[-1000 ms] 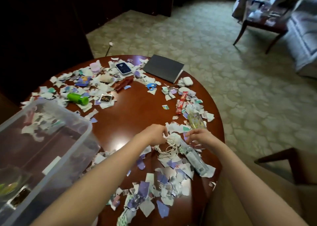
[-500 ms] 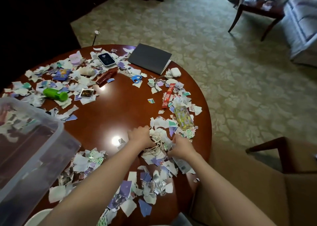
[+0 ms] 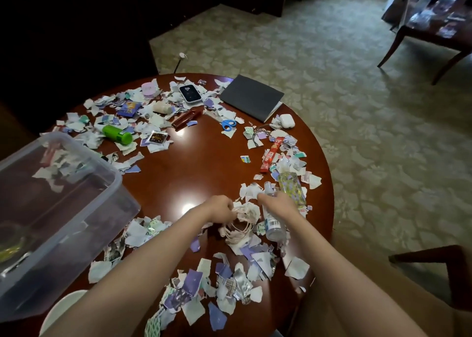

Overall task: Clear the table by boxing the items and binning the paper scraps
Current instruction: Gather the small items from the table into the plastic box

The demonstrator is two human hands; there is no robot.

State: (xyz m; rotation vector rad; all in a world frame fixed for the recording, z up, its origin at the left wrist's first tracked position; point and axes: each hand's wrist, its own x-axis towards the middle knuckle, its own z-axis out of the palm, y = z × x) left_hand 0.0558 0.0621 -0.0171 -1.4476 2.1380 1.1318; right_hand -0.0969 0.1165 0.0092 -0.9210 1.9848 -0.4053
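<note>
A coiled white cable (image 3: 241,225) lies among torn paper scraps (image 3: 222,285) near the front of the round wooden table (image 3: 178,173). My left hand (image 3: 221,210) grips the coil's left side with curled fingers. My right hand (image 3: 278,203) curls its fingers at the coil's right side, lying over a small clear bottle (image 3: 274,228) that rests on the table. A clear plastic box (image 3: 120,183) stands at the left edge, with a few things inside.
Around the table lie a green bottle (image 3: 117,133), a phone-like device (image 3: 189,94), a grey notebook (image 3: 251,97), blue scissors (image 3: 228,124), a white earbud case (image 3: 286,120) and a red sachet (image 3: 272,154). A chair arm (image 3: 434,257) stands at right.
Both hands have stayed on the cable coil, bunching it together. My head has moved, so the table sits differently in view.
</note>
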